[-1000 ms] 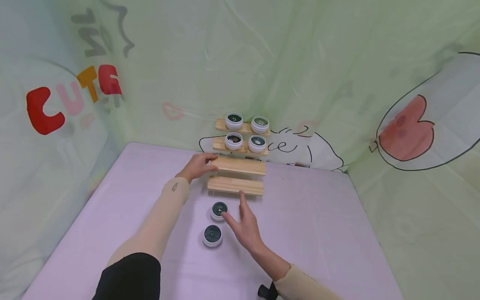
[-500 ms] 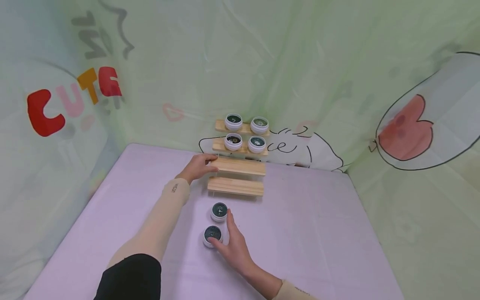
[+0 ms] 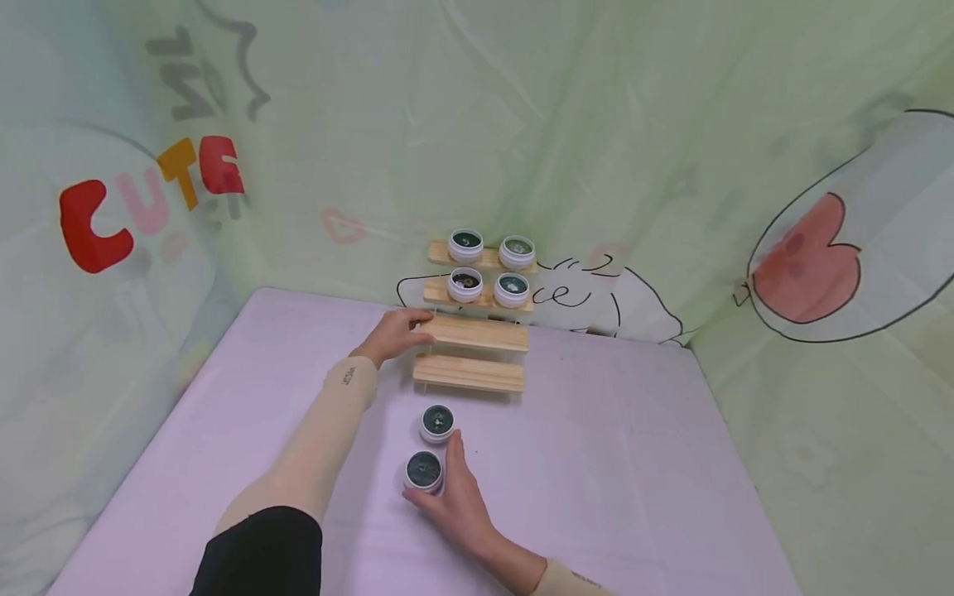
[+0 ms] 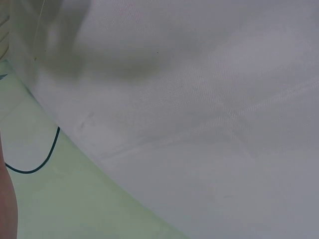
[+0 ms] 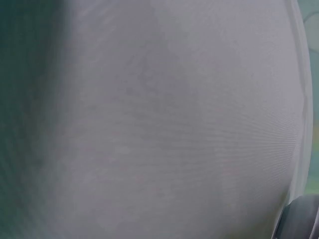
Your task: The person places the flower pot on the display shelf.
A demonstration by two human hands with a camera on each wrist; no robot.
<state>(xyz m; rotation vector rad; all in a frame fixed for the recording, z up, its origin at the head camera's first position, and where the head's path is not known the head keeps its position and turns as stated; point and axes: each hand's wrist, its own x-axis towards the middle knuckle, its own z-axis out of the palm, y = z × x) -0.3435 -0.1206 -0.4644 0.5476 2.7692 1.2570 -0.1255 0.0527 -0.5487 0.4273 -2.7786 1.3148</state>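
Note:
In the head view, my left hand (image 3: 397, 333) holds the left end of a tiered wooden stand (image 3: 477, 331) at its third board from the top, thumb in front and fingers behind. My right hand (image 3: 460, 501) is low around the right side of the nearer white round jar (image 3: 424, 470), which has a dark top. The thumb lies along the jar's near edge; the fairly straight fingers reach past its right side. Just beyond stands a similar jar (image 3: 437, 421), close to my right fingertips. Both wrist views show mostly pale cloth, without the jars.
Two white jars stand on the stand's top board (image 3: 490, 258), and two more on its second board (image 3: 488, 294). The lower two boards are bare. Lilac cloth (image 3: 611, 463) covers the table, and a printed pale green curtain (image 3: 358, 124) rises behind it.
My right hand has moved from near the lowest board back toward me, down beside the nearer jar, its thumb dropping from over the top to the near edge. My left hand stays put.

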